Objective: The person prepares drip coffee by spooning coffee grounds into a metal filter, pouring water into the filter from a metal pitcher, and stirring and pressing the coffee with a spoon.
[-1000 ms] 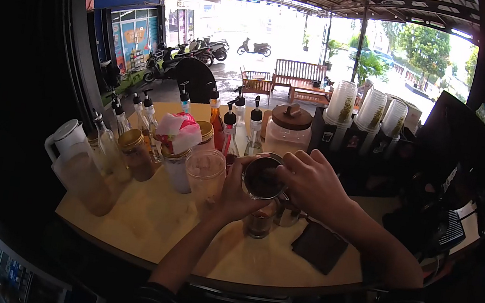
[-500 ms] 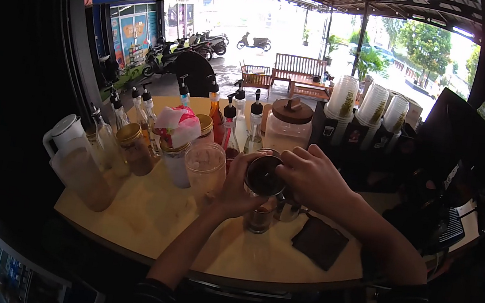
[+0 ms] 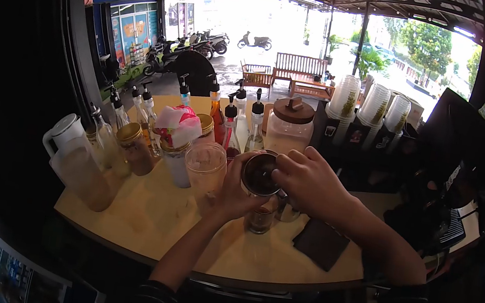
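Note:
A round metal cup (image 3: 261,174) with dark contents is held tilted above the counter. My left hand (image 3: 235,193) wraps round its left side and underside. At its right rim, my right hand (image 3: 310,179) has its fingers closed; what they grip is hidden. Below the cup stands a small glass (image 3: 259,221) with brown liquid, and a metal vessel (image 3: 288,212) is partly hidden beside it. A clear plastic cup (image 3: 205,168) stands left of my left hand. The dark folded cloth (image 3: 320,244) lies on the counter to the right.
On the wooden counter (image 3: 150,231), a pitcher (image 3: 77,159), jars and several pump bottles stand left and behind. A lidded glass jar (image 3: 289,127) is at the back. Stacked plastic cups (image 3: 344,97) and a dark monitor (image 3: 452,134) stand to the right.
The metal cup and both hands have shifted slightly, and the right hand's fingers have moved a little at the rim. Both hands keep their hold.

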`<state>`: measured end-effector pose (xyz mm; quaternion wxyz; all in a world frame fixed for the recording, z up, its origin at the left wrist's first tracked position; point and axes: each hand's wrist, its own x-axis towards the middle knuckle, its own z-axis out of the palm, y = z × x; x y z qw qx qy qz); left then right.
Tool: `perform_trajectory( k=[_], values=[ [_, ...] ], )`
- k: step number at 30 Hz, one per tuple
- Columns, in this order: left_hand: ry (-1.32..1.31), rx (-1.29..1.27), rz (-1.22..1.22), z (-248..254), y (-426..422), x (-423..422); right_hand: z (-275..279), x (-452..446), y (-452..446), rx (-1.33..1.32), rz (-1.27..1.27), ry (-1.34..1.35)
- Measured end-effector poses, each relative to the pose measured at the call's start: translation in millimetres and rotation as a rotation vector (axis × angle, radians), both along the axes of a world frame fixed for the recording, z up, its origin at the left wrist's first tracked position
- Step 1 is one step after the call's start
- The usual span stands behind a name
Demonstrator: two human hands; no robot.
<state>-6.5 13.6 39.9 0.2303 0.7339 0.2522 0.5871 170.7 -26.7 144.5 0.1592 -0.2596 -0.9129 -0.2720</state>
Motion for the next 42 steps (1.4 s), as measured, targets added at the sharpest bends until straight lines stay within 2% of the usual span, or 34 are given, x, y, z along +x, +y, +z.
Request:
perform_trajectory(
  k=[2, 4, 12, 15, 18, 20, 23, 27, 30, 33, 38, 40, 42],
  values=[
    [-0.057, -0.033, 0.012, -1.2, -1.1, 3.0, 0.9, -0.8, -1.1, 0.097, -0.031, 0.041],
    [-0.041, -0.016, 0.101, -3.6, 0.9, 3.8, -0.6, -3.0, -2.9, 0.078, 0.003, 0.041],
    [-0.023, -0.049, 0.120, -4.2, -2.3, 8.2, -6.5, -3.1, -3.0, 0.167, 0.040, 0.037],
    [-0.043, -0.068, 0.070, -0.3, -5.6, 10.9, -7.9, -1.4, -4.6, 0.073, 0.083, 0.068],
    [-0.039, -0.058, 0.026, -2.2, -4.4, 10.1, -7.1, -0.7, -4.2, 0.130, -0.018, 0.125],
    [-0.026, -0.037, 0.021, -3.2, -3.3, 9.8, -10.6, -1.2, -4.8, -0.022, -0.025, 0.161],
    [-0.045, -0.089, -0.003, -2.5, -3.9, 9.6, -7.4, 1.6, -6.7, -0.005, -0.070, 0.184],
    [0.020, -0.012, 0.021, -1.4, -3.2, 7.3, -9.6, 5.0, -4.2, -0.090, -0.019, 0.193],
    [0.037, 0.028, 0.037, -2.3, -2.1, 8.8, -5.8, 3.3, -4.4, -0.007, -0.087, 0.212],
    [0.031, 0.038, 0.048, -3.1, -3.2, 9.9, -7.4, 0.4, -5.4, -0.089, -0.094, 0.197],
    [0.066, 0.074, 0.078, -3.0, -0.2, 8.8, -3.0, 1.0, -5.6, -0.017, -0.101, 0.225],
    [0.083, 0.058, 0.086, -2.0, -1.1, 7.5, -5.5, 0.7, -5.7, -0.115, -0.070, 0.164],
    [0.101, 0.079, 0.100, -0.6, -0.5, 6.5, -1.6, 0.3, -4.4, -0.070, -0.091, 0.180]
  ],
)
